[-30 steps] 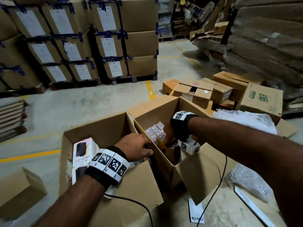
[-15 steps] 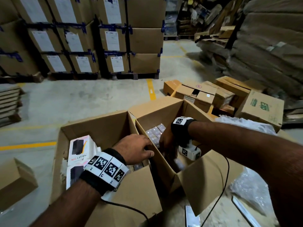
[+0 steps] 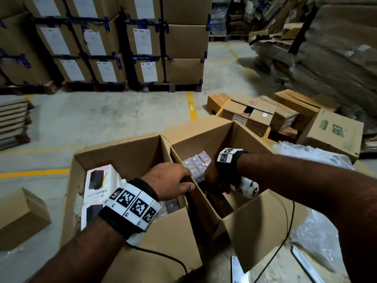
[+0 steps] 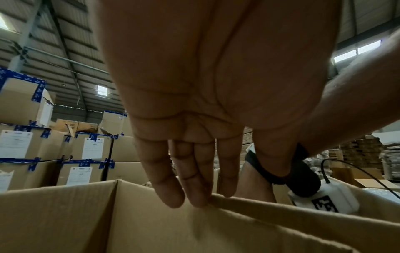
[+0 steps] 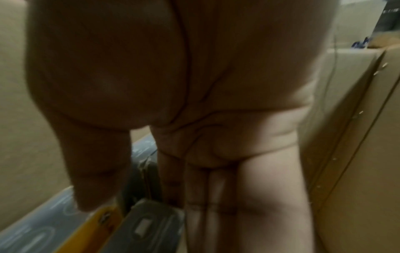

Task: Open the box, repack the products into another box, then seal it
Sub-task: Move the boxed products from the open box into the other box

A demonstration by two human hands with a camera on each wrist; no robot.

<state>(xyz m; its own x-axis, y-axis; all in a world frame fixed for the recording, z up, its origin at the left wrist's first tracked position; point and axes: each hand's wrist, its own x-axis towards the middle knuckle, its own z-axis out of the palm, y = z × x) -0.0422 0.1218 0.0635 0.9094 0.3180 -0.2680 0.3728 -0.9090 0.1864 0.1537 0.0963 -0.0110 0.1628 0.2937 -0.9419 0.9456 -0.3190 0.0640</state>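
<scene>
Head view: the left hand (image 3: 169, 178) still grips the shared wall of the left box (image 3: 114, 154); the right hand (image 3: 216, 180) has risen slightly inside the right box (image 3: 204, 131). Right wrist view: its fingers (image 5: 216, 196) pinch a grey product pack (image 5: 149, 227).

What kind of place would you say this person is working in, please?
Most likely a warehouse or packing floor. Labelled cartons with blue tape stand stacked on pallets, yellow lines mark the concrete floor, and flattened cardboard is heaped at the right.

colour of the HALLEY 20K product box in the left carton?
White product box, black device picture, yellow accent, red "20K"; clearest in head view.
</scene>
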